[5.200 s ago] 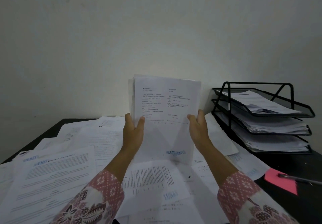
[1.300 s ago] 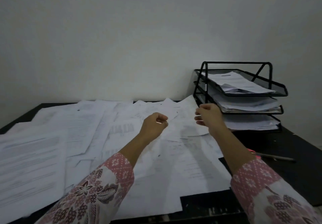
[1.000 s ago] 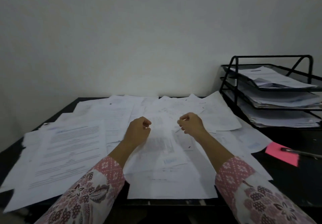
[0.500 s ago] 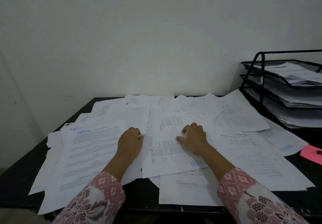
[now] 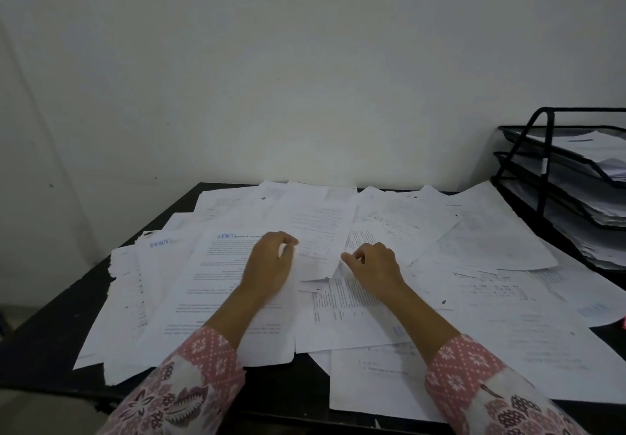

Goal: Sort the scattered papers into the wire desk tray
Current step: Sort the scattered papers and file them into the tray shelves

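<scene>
Scattered papers: white printed sheets, many overlapping at odd angles, spread over most of a black desk that stands against a pale wall. Most carry fine black text too small to read. Two sheets at the left show a blue stamped or printed heading, seen upside down. Several edges overhang the near side of the desk; one sheet at far left has a ragged corner.

Central sheet: printed page lying between the two hands, its near edge lifted slightly off the pile.

Left hand: fingers curled, thumb and fingertips pinching the left edge of the central sheet.

Right hand: fingers curled, thumb and forefinger closed at the lower right corner of the same sheet; whether the corner is actually held cannot be told. Both forearms wear pink patterned sleeves.

Wire desk tray: black, three tiers on an angled frame, at the far right of the desk, partly cut by the frame edge. Each tier holds a stack of white papers. The nearest loose sheets reach its base.
</scene>
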